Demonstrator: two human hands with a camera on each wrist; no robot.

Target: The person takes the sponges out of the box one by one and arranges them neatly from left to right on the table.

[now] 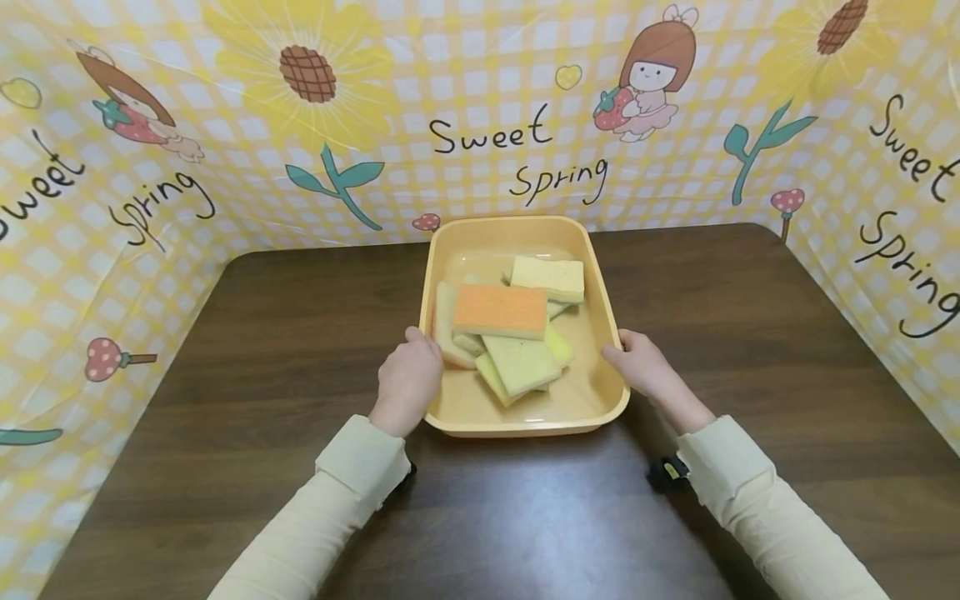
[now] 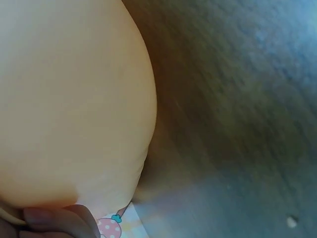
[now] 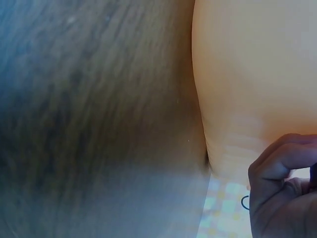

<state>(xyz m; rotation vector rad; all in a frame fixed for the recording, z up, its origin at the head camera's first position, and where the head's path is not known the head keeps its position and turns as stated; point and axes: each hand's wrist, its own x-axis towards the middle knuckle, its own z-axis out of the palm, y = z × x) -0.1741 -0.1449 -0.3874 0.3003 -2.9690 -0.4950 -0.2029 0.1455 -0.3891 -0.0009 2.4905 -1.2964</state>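
Note:
A yellow plastic tray (image 1: 592,396) with rounded corners is in the middle of the head view, and both hands hold its sides. My left hand (image 1: 408,379) grips the left rim; its fingers (image 2: 59,220) curl at the tray's underside in the left wrist view. On the right rim, my right hand (image 1: 647,367) has its thumb over the edge and bent fingers (image 3: 277,168) below. Inside lie several sponge-like pieces: an orange-topped block (image 1: 500,307), a pale yellow block (image 1: 549,277), a pale green slab (image 1: 525,364) and a bread-slice-shaped piece (image 1: 447,321) against the left wall.
The tray is over a dark wood-grain table (image 1: 300,333), near its back edge. Behind and on both sides stands a yellow checked cloth (image 1: 480,50) printed with flowers and lettering. Dark straps (image 1: 666,472) sit at the wrists beside pale rolled sleeves.

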